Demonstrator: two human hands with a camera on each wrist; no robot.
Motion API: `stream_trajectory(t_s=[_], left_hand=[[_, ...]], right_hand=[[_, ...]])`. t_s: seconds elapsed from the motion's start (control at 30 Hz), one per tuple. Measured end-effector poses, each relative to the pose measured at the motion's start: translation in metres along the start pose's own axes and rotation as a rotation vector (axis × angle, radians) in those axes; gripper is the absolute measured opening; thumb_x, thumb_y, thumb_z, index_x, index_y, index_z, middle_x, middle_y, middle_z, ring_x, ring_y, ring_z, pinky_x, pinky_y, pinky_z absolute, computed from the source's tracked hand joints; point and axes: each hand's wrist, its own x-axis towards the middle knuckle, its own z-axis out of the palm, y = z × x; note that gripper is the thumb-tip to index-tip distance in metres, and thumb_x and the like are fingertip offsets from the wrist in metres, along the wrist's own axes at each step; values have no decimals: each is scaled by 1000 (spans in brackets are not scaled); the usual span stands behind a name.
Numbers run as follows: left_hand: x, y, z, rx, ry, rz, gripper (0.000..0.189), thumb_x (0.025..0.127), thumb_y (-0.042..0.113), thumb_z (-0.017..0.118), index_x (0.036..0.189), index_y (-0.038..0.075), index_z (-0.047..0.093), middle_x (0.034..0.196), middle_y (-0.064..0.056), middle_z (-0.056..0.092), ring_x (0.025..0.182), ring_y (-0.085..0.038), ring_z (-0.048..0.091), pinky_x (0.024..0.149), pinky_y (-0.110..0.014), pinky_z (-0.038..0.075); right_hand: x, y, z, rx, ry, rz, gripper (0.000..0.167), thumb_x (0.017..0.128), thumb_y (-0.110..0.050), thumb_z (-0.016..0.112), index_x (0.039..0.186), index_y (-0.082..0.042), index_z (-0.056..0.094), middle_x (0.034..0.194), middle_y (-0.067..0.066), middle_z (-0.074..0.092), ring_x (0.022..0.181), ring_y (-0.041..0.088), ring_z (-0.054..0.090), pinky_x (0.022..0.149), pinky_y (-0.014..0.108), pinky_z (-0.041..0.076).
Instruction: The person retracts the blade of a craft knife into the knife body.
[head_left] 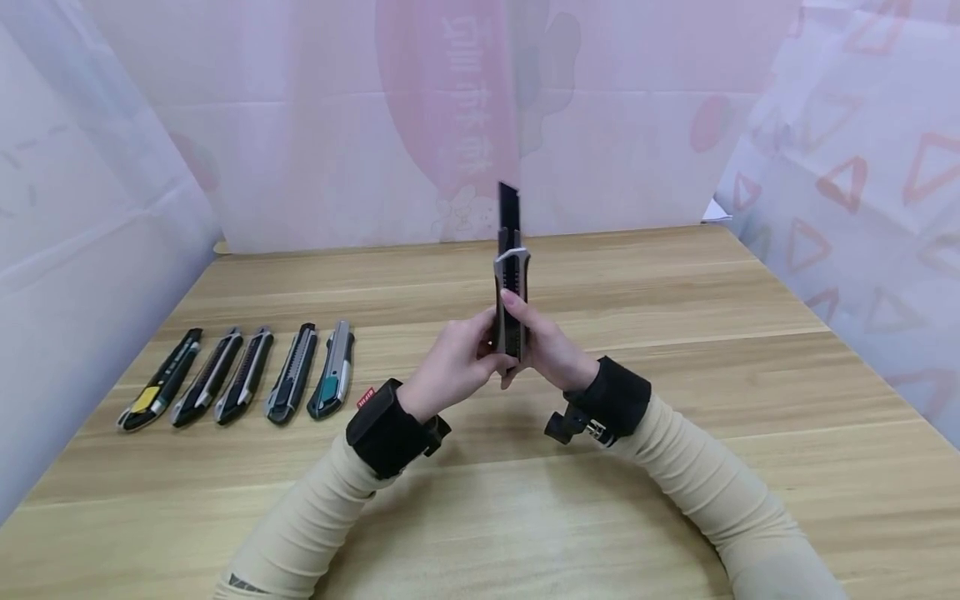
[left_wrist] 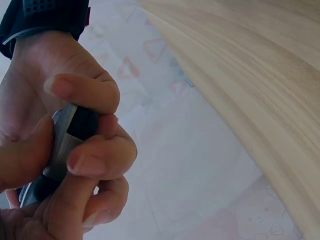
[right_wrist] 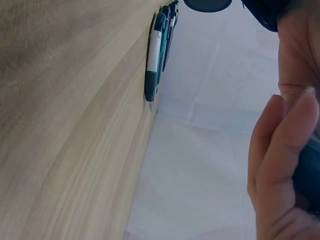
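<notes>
A utility knife (head_left: 513, 271) stands upright above the table, its dark blade (head_left: 509, 208) extended from the top. My left hand (head_left: 455, 360) grips the lower end of the handle from the left. From the other side my right hand (head_left: 553, 346) holds the same handle, thumb lying along its front near the slider track. In the left wrist view, curled fingers (left_wrist: 92, 159) surround the butt of the knife (left_wrist: 61, 150). Only a dark piece of the handle (right_wrist: 307, 175) shows beside the fingers in the right wrist view.
Several utility knives (head_left: 243, 375) lie side by side in a slanted row at the left of the wooden table (head_left: 675, 500). White printed sheets (head_left: 300, 167) hang behind the table and along both sides. Black bands with cameras (head_left: 607, 400) wrap both wrists.
</notes>
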Motion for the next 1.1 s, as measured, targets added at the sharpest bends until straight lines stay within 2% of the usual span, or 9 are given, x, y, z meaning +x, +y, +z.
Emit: stream_trajectory(t_s=[0.23, 0.6, 0.87, 1.1], left_hand=[[0, 0, -1, -37, -32, -30, 30, 75, 0, 61, 103, -1, 50, 92, -14, 63, 75, -15, 62, 57, -17, 48], [0, -3, -1, -50, -34, -55, 29, 75, 0, 62, 101, -2, 51, 92, -14, 63, 78, -16, 62, 60, -17, 49], [0, -5, 0, -71, -38, -63, 32, 75, -1, 62, 104, -4, 50, 94, -16, 62, 79, -17, 63, 61, -18, 49], [0, -6, -1, -60, -37, -72, 33, 75, 0, 62, 105, -4, 50, 94, -16, 62, 78, -18, 63, 61, -18, 50]], right_hand=[[-1, 2, -1, -2, -28, -17, 58, 85, -53, 32, 112, -1, 34, 79, 4, 56, 61, 13, 53, 48, 30, 48], [-1, 5, -1, -3, -48, -22, 50, 87, -50, 33, 108, -5, 35, 78, 2, 55, 58, 12, 51, 48, 30, 49], [-1, 6, 0, -5, -42, -23, 54, 82, -53, 43, 104, -4, 37, 76, 2, 55, 57, 12, 51, 47, 30, 49], [0, 6, 1, -16, -30, -24, 59, 80, -55, 45, 105, -3, 37, 77, 2, 53, 59, 12, 52, 47, 30, 49]])
